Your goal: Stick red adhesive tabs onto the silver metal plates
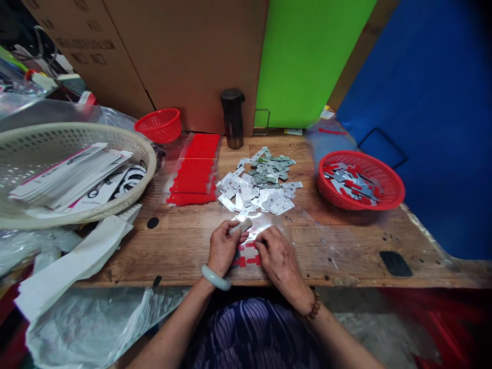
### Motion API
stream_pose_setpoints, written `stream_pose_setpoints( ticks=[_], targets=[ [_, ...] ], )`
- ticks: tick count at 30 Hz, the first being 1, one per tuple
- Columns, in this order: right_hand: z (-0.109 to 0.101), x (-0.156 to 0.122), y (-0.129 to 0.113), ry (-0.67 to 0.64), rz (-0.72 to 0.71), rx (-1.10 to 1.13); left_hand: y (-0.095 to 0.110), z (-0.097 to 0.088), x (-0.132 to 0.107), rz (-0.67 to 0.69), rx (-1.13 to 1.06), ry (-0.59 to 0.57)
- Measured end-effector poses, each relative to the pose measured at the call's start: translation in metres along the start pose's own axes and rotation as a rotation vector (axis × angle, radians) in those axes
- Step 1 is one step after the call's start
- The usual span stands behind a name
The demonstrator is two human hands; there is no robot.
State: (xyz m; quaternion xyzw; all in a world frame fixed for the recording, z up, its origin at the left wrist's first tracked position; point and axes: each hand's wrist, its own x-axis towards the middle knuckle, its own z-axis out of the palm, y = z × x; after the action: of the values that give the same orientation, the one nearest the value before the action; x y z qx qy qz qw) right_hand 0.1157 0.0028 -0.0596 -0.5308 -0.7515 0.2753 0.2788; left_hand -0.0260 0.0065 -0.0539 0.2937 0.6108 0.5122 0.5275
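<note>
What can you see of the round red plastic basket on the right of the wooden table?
Round, shallow basket of red perforated plastic with a thicker rim. It sits upright on the worn wooden table, at its right side, before the blue panel. Inside, a loose heap of small silver metal plates mixed with red pieces covers the bottom. Neither the left hand nor the right hand touches it.
</note>
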Motion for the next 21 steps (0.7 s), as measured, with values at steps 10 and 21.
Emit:
stream_pose_setpoints(
  ticks=[10, 21],
  targets=[
    [-0.009, -0.015, 0.000, -0.117, -0.056, 0.243, -0.001, 0.003, 0.001, -0.001, -0.005, 0.041],
    [-0.031, -0.014, 0.003, -0.023, 0.141, 0.527, 0.018, -0.007, -0.006, -0.196, -0.099, -0.153]
  ],
)
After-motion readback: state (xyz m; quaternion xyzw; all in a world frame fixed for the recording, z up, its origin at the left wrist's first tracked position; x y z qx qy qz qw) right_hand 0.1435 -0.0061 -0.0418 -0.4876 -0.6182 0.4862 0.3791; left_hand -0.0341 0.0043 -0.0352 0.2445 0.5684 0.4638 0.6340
